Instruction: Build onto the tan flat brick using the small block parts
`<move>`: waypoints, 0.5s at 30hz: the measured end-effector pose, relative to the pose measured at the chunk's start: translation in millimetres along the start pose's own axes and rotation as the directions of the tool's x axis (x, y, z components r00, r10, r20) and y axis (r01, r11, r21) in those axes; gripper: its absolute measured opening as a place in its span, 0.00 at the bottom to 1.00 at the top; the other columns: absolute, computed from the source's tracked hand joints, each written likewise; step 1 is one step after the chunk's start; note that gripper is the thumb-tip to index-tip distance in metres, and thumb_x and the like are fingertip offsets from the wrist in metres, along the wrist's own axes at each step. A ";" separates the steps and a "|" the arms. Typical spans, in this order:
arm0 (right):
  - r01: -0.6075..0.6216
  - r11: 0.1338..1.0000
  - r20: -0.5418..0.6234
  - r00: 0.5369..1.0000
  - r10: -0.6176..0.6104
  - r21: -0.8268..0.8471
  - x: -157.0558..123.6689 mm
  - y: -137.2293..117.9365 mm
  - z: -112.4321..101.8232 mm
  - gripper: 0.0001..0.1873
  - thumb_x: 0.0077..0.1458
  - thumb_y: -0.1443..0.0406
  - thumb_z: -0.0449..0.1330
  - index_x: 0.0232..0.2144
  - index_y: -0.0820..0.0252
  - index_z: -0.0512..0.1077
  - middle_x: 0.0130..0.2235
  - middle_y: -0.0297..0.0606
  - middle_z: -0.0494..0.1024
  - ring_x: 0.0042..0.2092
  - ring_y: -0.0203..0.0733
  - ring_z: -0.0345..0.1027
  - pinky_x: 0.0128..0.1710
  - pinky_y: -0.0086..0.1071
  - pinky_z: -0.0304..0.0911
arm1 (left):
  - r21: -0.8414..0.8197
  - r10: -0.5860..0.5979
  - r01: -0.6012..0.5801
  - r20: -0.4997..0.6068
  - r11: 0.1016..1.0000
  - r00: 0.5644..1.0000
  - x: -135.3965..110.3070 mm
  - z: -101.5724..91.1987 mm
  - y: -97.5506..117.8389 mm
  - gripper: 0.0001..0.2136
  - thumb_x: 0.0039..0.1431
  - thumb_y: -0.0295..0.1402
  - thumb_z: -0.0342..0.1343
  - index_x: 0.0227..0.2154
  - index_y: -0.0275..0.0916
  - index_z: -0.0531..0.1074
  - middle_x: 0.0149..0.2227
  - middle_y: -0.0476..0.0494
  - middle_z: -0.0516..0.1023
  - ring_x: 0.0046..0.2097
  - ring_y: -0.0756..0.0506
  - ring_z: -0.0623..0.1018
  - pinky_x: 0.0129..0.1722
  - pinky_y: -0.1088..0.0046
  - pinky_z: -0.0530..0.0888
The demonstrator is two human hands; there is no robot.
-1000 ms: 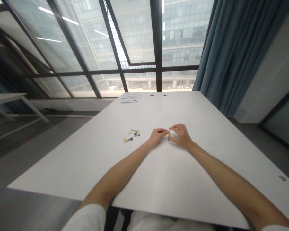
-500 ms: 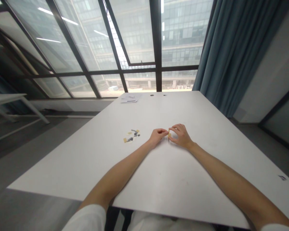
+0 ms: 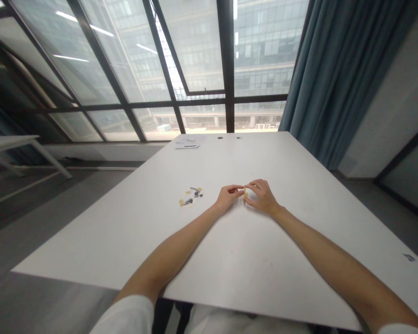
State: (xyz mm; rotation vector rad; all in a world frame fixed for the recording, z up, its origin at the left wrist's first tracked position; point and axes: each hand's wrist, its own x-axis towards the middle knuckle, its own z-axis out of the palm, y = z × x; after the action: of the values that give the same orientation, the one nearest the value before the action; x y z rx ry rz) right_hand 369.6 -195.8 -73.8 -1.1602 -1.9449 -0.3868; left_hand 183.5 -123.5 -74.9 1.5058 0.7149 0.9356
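Note:
Between my two hands a small yellow piece (image 3: 245, 195) stands just over the tabletop. My right hand (image 3: 263, 196) pinches it from the right, thumb low and forefinger high. From the other side, the fingertips of my left hand (image 3: 229, 196) are closed against the piece's left edge; whether they hold a smaller part there is too small to see. To the left lies a loose group of small grey and yellow pieces (image 3: 191, 201) on the white table (image 3: 209, 250).
At the far left of the table are papers (image 3: 186, 145) with a dark strip. Two small round fittings (image 3: 219, 138) sit near the far edge. A small dark mark (image 3: 409, 257) is at the right. Windows and a blue curtain (image 3: 320, 83) stand beyond.
The fingers of my left hand have shifted slightly, the forefinger now straighter along the top of the yellow piece. My right hand stays almost still, and the loose pieces have not moved.

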 end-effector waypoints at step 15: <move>-0.007 1.000 -0.007 1.000 0.007 0.006 -0.6 0.7 0.2 0.19 0.55 0.60 0.65 0.49 0.55 0.74 0.44 0.43 0.75 0.48 0.51 0.67 0.51 0.47 0.61 | -0.011 -0.010 0.010 0.000 1.000 1.000 -0.4 1.1 2.0 0.25 0.41 0.48 0.72 0.38 0.33 0.82 0.22 0.54 0.64 0.26 0.54 0.60 0.27 0.74 0.55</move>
State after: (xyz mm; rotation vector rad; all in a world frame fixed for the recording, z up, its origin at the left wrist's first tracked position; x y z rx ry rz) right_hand 370.2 -195.6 -74.4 -1.1605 -1.9343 -0.3806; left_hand 184.1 -124.7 -72.9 1.4914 0.7160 0.9305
